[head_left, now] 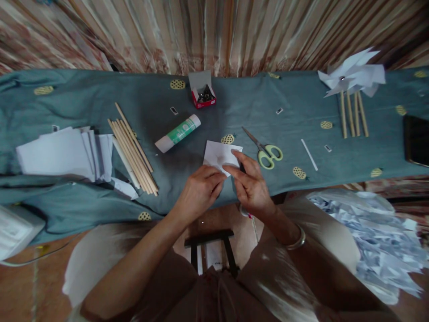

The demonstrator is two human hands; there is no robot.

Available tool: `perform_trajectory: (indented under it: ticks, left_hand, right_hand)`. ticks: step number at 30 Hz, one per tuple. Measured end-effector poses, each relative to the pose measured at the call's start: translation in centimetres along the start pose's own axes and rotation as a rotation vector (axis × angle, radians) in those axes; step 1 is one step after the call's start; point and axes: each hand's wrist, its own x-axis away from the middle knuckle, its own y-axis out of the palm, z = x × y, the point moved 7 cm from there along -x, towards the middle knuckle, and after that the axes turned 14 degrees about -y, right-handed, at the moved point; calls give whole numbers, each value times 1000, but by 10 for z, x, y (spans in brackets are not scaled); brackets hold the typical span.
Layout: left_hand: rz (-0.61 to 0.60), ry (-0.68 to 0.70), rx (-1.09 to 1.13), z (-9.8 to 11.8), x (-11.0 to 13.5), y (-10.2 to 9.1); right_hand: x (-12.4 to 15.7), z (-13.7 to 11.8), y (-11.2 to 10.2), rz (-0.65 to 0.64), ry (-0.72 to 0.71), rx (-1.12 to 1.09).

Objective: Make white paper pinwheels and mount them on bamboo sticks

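A small folded sheet of white paper (pixel 217 152) lies at the front middle of the cloth-covered table. My left hand (pixel 201 188) is closed on its lower edge, fingers bent together. At the paper's right side is my right hand (pixel 253 185), one fingertip at the upper right corner and another near the lower edge, holding it. Just right of the paper, scissors with green handles (pixel 270 155) rest with their blades apart. A green and white glue stick (pixel 179 133) lies to the upper left.
Wooden sticks (pixel 134 156) and stacked white paper (pixel 56 154) lie left. Behind stands an open red box (pixel 203 100) of small metal pieces. Paper pinwheels (pixel 355 74) on sticks, a paper strip (pixel 309 154) and a dark device (pixel 416 139) lie right. A bag of paper scraps (pixel 378 237) sits lower right.
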Motion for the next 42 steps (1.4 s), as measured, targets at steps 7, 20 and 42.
perform_trajectory:
  ticks: [7,20,42]
  left_hand:
    - [2,-6,-11,0,0,0]
    - [21,10,-70,4,2,0]
    - [-25,35,-104,1,2,-5]
  right_hand:
    - [1,-1,3,-7,-9,12]
    - [0,0,8,30,-13,41]
    - [-37,36,-15,45,111,-11]
